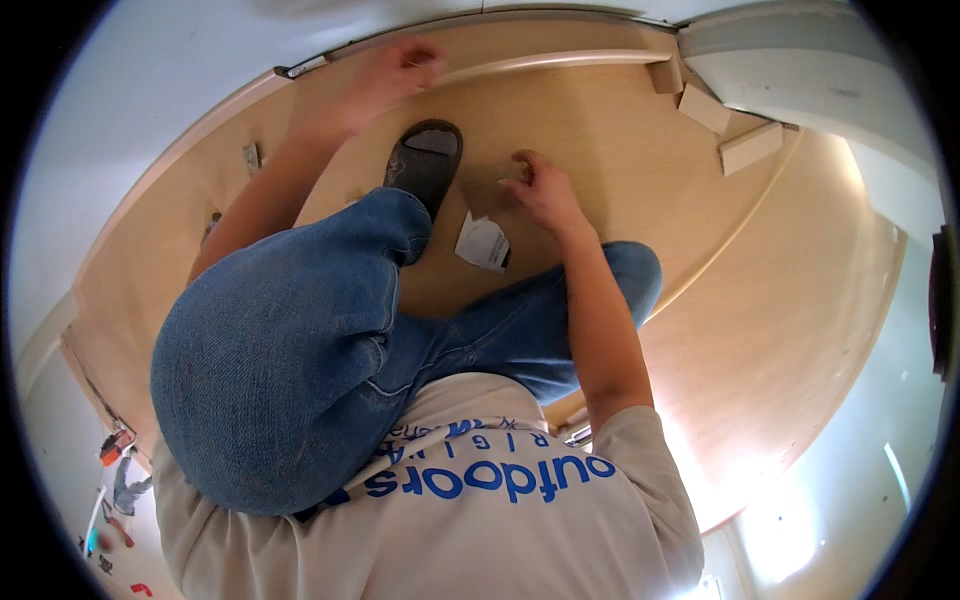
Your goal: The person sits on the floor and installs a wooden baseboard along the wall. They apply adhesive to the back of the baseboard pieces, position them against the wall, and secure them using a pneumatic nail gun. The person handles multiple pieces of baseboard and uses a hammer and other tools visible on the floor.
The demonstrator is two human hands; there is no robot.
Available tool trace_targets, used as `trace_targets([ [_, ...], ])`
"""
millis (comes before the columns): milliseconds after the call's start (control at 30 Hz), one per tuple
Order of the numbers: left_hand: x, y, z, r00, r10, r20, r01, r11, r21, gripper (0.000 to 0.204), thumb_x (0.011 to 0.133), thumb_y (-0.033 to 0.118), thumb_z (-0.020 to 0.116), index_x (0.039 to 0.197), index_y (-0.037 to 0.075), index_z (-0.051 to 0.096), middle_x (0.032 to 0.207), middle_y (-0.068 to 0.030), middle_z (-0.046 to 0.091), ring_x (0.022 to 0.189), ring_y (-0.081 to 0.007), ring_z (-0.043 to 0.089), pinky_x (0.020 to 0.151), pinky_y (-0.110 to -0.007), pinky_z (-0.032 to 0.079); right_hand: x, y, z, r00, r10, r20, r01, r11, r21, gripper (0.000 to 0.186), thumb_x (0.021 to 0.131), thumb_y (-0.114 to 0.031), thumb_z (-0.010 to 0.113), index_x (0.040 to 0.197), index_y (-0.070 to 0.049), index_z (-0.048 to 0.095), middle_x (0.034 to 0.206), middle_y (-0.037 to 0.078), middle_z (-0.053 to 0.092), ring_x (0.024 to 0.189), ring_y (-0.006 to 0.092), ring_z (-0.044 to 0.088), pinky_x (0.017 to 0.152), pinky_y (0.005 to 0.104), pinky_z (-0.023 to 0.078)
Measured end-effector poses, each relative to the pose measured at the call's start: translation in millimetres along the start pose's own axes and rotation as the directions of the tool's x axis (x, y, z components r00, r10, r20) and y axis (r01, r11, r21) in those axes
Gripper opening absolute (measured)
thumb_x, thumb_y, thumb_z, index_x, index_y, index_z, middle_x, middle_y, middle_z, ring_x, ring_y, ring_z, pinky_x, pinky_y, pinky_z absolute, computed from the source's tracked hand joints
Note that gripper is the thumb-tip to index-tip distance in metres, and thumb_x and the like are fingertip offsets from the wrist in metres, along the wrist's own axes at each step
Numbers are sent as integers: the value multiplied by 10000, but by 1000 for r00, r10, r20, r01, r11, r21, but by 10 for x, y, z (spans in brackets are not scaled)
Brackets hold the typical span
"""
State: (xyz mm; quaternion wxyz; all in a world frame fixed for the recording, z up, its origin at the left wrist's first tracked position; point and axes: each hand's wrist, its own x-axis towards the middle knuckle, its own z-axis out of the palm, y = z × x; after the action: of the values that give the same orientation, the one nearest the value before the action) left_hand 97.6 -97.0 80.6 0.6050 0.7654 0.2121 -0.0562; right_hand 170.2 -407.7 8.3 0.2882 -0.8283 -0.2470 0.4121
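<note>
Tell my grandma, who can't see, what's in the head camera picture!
A person's blurred left hand is near a long pale strip and the right hand near a small white scrap, above a wood-coloured surface; blue jeans and a dark sandal show too.

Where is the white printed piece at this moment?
In the head view, the white piece lies just above centre on the wooden surface, to the lower right of the slipper and lower left of the right hand.
</note>
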Motion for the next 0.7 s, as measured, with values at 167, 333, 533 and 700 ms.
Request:
trace_targets([
  [167, -65, 65, 728, 944, 227, 240, -295, 907, 300, 555, 894, 392, 747, 1302, 41, 609, 1226, -143, 692, 1092, -297, 661, 933, -416, 520, -136, 123, -319, 998, 54, -30, -23, 775, 632, 396, 904, -231, 780, 1253, -75, 677, 959, 21, 656, 875, 129, 596, 794, 266, 491],
  [333, -117, 162, 841, 942, 48, 332, -148, 948, 283, 507, 905, 317, 731, 1297, 17, 618, 1147, -213, 714, 1086, -325, 676, 954, -431, 510, -138, -96, -406, 984, 23, -174, 109, 695, 711, 396, 933, -208, 751, 1285, -51, 661, 1000, 20, 656, 939, 112, 598, 813, 277, 498],
  [533, -173, 89, 742, 922, 29, 387, -75, 992, 104, 371, 961, 236, 678, 1273, 37, 650, 1157, -131, 715, 1063, -248, 666, 965, -360, 498, -66, -185, -298, 994, -107, -14, 85, 706, 703, 362, 926, -130, 733, 1274, -52, 673, 1003, 23, 678, 889, 102, 621, 775, 268, 512],
  [700, -211, -25, 749, 928, -89, 362, 161, 971, -176, 306, 991, 281, 674, 1225, 84, 667, 1124, -21, 690, 985, -125, 626, 913, -281, 491, -73, -193, -214, 985, -98, -144, 169, 737, 654, 293, 930, -68, 704, 1222, -47, 693, 1071, 48, 707, 915, 114, 650, 788, 272, 527],
])
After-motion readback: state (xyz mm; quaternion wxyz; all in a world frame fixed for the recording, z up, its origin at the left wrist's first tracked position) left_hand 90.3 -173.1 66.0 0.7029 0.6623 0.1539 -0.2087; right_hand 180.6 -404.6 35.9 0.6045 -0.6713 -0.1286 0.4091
